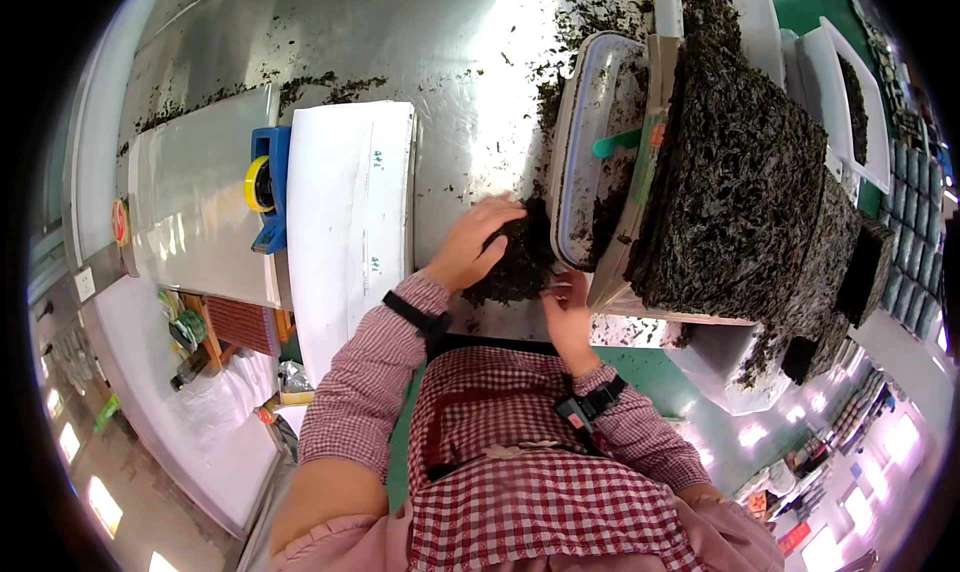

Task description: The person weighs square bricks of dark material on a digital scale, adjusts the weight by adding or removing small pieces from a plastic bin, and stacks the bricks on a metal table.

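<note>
A loose pile of dark seaweed flakes (522, 264) lies on the metal table close in front of me. My left hand (472, 244) rests at the pile's left side, thumb and fingers apart around its edge. At the near right edge of the pile is my right hand (567, 312), fingers loosely bent and apart beside the flakes. Just beyond it stands a long clear plastic tray (568, 122) with seaweed bits inside and a green-handled tool (617, 143) across it. To the right rises a big stack of dark seaweed sheets (745, 187) on a board.
White boards or paper sheets (345, 202) lie left of my hands, beside a blue tape dispenser (268, 192) with yellow tape. Seaweed crumbs (335, 90) are scattered over the metal table (430, 52). A white bin (850, 102) stands at the far right.
</note>
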Available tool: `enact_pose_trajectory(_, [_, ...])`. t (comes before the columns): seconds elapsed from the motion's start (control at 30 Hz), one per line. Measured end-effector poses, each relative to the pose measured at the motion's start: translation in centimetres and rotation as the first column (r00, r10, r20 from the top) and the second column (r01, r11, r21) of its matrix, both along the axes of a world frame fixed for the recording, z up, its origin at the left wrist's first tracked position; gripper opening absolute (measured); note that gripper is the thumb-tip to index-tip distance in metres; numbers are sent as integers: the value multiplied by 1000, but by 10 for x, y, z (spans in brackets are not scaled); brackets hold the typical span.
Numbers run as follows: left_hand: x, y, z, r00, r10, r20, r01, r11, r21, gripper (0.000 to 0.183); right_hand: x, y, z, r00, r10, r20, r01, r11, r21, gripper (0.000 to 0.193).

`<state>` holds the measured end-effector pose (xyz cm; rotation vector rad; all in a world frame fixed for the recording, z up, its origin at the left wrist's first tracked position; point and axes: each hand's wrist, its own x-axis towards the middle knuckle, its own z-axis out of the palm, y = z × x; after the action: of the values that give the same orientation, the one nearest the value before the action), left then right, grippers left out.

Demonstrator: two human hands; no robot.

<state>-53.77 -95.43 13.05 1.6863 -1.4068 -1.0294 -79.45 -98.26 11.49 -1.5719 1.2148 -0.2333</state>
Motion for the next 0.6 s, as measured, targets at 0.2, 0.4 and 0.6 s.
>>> enact_pose_trajectory(0.2, [-10,18,-5,968,-88,236,95,995,-17,123,2,10,-23,977,50,-208,-63,997,-55,71])
enact_pose_trajectory(0.4, [-40,4,-10,913,-199,357,281,940,-194,89,39,3,-7,945,79,-316,-231,847,-478,59])
enact_pose_trajectory(0.6, [-44,2,-8,854,-241,462,327,938,-114,53,28,-7,47,999,36,27,-34,997,-68,43])
